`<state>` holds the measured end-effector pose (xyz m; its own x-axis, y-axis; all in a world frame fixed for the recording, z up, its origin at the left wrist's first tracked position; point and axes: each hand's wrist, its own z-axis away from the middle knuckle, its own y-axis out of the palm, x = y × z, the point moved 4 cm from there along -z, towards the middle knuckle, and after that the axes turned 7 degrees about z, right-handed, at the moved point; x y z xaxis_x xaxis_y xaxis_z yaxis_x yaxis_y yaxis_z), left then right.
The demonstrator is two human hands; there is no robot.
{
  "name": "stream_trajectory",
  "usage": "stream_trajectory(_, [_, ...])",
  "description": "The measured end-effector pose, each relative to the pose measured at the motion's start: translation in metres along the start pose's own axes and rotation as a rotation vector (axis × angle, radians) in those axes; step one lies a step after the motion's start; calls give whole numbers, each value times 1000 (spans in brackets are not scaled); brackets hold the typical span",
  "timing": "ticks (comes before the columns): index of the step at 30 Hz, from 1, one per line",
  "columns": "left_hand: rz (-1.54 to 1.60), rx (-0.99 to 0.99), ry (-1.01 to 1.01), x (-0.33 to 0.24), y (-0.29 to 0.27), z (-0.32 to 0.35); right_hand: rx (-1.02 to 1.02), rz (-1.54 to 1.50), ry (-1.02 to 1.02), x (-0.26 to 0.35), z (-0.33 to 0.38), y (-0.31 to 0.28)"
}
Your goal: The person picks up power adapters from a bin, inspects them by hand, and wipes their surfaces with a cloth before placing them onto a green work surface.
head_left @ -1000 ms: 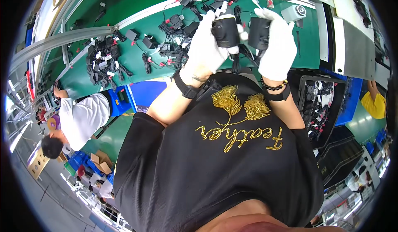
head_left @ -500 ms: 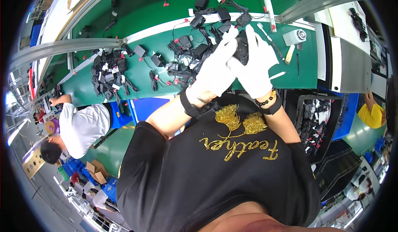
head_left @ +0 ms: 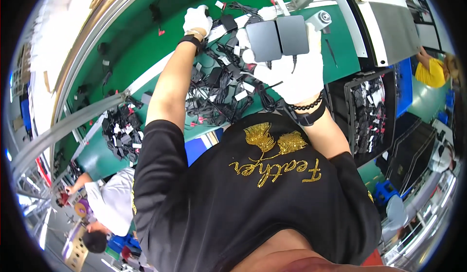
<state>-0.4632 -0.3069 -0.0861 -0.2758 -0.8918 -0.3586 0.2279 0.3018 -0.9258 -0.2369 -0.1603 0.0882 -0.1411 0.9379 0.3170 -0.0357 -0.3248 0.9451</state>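
Note:
My right hand [head_left: 292, 80], in a white glove, holds two flat dark power adapters [head_left: 264, 41] side by side, their short cords hanging down over the palm. Stretched out at the far left, my gloved left hand [head_left: 197, 21] has its fingers curled in, and whatever is in them is hidden. It is just left of another black adapter [head_left: 227, 23] on the bench. A heap of black adapters with coiled cables, white labels and red tips [head_left: 214, 89] lies below and between my hands.
A second cable pile [head_left: 121, 133] sits further left on the green bench. Beyond the right hand stand a white bottle [head_left: 321, 20] and a thin black tool [head_left: 332, 53]. A black crate of adapters [head_left: 348, 121] is at right. Metal frame bars cross the bench; people work on both sides.
My hands, together half a second ago around a dark object, are now apart. The left has reached out far left; the right now shows two adapters. The whole view has shifted.

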Motion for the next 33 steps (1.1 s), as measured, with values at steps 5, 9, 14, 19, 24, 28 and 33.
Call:
stream_trajectory(5, [344, -307, 90, -17, -35, 4, -73, 153, -22, 10, 14, 7])
stream_trajectory(9, [747, -227, 195, -27, -117, 62, -432, 446, -175, 19, 43, 38])
stream_trajectory(14, [1347, -290, 392, -127, -206, 191, -191, 196, -234, 34, 69, 32])
stream_trajectory(19, [1084, -624, 325, -216, -181, 226, -296, 175, -272, 28, 94, 18])
stream_trajectory(24, [925, -708, 461, -293, -146, 256, -273, 365, -508, 15, 117, 16])
stream_trajectory(28, [1014, -632, 475, -307, -108, 252, -341, 360, -518, 31, 155, -5])
stream_trajectory(33, [821, -691, 511, -336, -84, 269, -448, 213, -583, 44, 168, -37])
